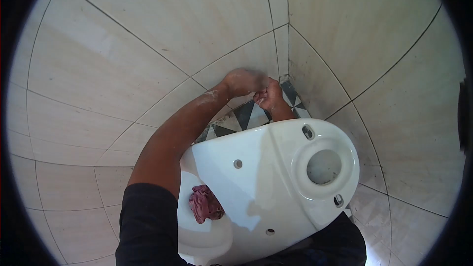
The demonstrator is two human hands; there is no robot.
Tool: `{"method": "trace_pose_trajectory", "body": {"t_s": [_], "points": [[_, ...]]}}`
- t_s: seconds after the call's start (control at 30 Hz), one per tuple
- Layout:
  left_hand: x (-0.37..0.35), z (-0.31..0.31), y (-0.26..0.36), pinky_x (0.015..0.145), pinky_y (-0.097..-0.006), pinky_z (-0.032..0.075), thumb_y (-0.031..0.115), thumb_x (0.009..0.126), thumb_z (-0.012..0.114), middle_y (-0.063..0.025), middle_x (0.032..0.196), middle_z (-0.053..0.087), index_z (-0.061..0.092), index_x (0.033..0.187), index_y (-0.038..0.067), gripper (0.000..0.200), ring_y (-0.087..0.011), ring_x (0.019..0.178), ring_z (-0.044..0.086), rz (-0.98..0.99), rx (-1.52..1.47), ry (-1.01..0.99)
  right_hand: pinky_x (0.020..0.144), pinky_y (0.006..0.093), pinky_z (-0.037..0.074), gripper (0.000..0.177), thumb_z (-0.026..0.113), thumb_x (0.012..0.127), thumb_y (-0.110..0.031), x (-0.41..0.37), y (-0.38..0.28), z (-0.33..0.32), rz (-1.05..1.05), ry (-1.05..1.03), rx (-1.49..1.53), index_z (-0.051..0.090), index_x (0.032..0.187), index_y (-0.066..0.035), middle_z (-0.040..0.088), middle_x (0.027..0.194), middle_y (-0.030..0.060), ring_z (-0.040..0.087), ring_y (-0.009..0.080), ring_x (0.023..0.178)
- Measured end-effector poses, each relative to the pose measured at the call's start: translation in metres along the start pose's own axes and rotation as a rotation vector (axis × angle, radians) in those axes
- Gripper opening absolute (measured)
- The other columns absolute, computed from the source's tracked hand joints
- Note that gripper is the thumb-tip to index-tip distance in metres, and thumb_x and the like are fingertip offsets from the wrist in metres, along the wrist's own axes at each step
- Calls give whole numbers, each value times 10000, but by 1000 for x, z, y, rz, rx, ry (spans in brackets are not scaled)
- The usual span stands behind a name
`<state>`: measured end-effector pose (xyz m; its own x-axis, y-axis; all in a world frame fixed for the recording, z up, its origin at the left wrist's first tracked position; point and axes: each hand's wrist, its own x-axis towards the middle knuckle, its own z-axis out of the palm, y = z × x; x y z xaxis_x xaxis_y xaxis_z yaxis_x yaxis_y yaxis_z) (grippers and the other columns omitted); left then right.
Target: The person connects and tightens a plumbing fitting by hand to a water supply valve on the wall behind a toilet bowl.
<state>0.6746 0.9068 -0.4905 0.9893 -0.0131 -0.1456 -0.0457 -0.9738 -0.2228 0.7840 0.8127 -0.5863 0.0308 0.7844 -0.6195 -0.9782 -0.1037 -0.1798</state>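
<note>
My left hand (242, 82) reaches over the back side of a white ceramic toilet (281, 187), close to the tiled wall. Its curled fingertips are blurred and meet my right hand (270, 96), whose fingers are bent into a closed grip. Whatever lies between the two hands is too small or hidden to make out. My right forearm comes up from behind the toilet, which covers most of it. A crumpled pinkish-maroon cloth (205, 204) lies in the toilet bowl (209, 236).
Around the toilet's round opening (324, 167) are slots, with a bolt hole (238, 164) farther forward. Beige wall tiles (345, 34) meet in a corner just beyond my hands. Black-and-white patterned floor tiles (245, 114) show between wall and toilet.
</note>
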Motion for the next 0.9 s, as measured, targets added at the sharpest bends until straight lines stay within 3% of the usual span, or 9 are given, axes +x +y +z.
{"method": "trace_pose_trajectory", "body": {"t_s": [0.27, 0.37, 0.43, 0.47, 0.53, 0.57, 0.63, 0.73, 0.9], "points": [[6, 6, 0, 637, -434, 594, 197, 904, 574, -91, 1089, 635, 604, 1228, 53, 355, -299, 779, 722, 7, 53, -24, 510, 302, 345, 273, 447, 1019, -401, -1, -2, -3, 10, -2, -79, 563, 860, -212, 351, 521, -71, 243, 84, 427], [4, 10, 1, 629, -428, 594, 191, 908, 570, -97, 1089, 634, 603, 1228, 43, 354, -288, 780, 725, 33, 89, 33, 478, 371, 413, 298, 437, 1029, -399, 3, 0, -6, -5, 17, -132, 565, 884, -171, 407, 548, -19, 299, 119, 413], [2, 5, 1, 619, -419, 592, 180, 905, 575, -106, 1083, 630, 609, 1213, 34, 343, -280, 767, 723, 1, 107, 6, 549, 468, 500, 349, 409, 1040, -425, -8, 5, 1, -347, 186, -556, 594, 1025, -130, 554, 643, 77, 546, 230, 493], [2, 5, 0, 619, -419, 592, 180, 905, 575, -106, 1083, 630, 609, 1213, 34, 343, -280, 767, 723, 2, 109, 4, 549, 468, 500, 349, 409, 1040, -425, -4, 11, -3, -347, 184, -552, 594, 1025, -130, 554, 643, 77, 546, 230, 493], [2, 5, 0, 610, -416, 592, 175, 902, 580, -109, 1088, 623, 619, 1168, 33, 304, -276, 750, 720, 9, 84, 7, 647, 531, 546, 374, 431, 1038, -417, 4, 28, -17, -1145, 293, -1037, 550, 1199, -102, 651, 820, 204, 696, 396, 748], [2, 6, -2, 610, -416, 592, 175, 902, 580, -109, 1088, 623, 619, 1168, 33, 304, -276, 750, 720, 2, 90, 10, 647, 531, 546, 374, 431, 1038, -417, 1, 28, -21, -1150, 285, -1038, 550, 1199, -102, 651, 820, 204, 696, 396, 748], [2, 13, -2, 600, -419, 589, 178, 909, 579, -101, 1075, 620, 623, 1128, 31, 267, -278, 726, 716, 24, 90, 94, 722, 516, 545, 427, 534, 1007, -366, -6, 28, -34, -1372, 270, -1353, 480, 1336, -100, 682, 1017, 228, 690, 461, 861], [2, 6, 0, 591, -423, 590, 189, 916, 579, -96, 1047, 611, 619, 1094, 36, 239, -287, 714, 711, 22, 92, 15, 709, 535, 541, 456, 619, 955, -272, -23, 30, -28, -1267, 273, -1628, 444, 1316, -57, 678, 1051, 254, 678, 470, 874], [2, 5, 2, 605, -437, 592, 189, 914, 582, -98, 1070, 592, 606, 1079, 39, 224, -300, 720, 708, -56, -36, 60, 672, 545, 533, 435, 662, 925, -246, -14, 23, -27, -1206, 230, -1677, 450, 1231, -20, 683, 923, 270, 680, 476, 823]]}}
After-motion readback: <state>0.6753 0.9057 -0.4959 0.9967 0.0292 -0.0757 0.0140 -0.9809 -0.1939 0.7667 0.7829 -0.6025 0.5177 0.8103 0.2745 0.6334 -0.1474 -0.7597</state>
